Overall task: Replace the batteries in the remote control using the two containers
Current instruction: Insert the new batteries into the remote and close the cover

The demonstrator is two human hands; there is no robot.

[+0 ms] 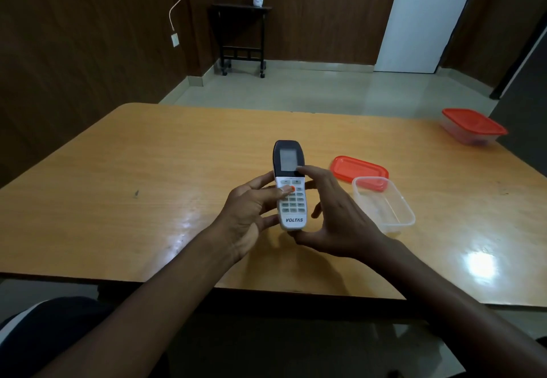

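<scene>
Wood-panelled walls frame an orange table (pixel 118 170) where a left thumb (pixel 285 189) presses the orange button of the remote control (pixel 291 191), apparently a test. Both hands grip it, left hand (pixel 251 215) curled around one side, right hand (pixel 334 215) steadying the other. An open container (pixel 384 203), seemingly empty, and its red lid (pixel 358 169) sit just beside; a lidded container (pixel 473 126) stands well apart.
</scene>
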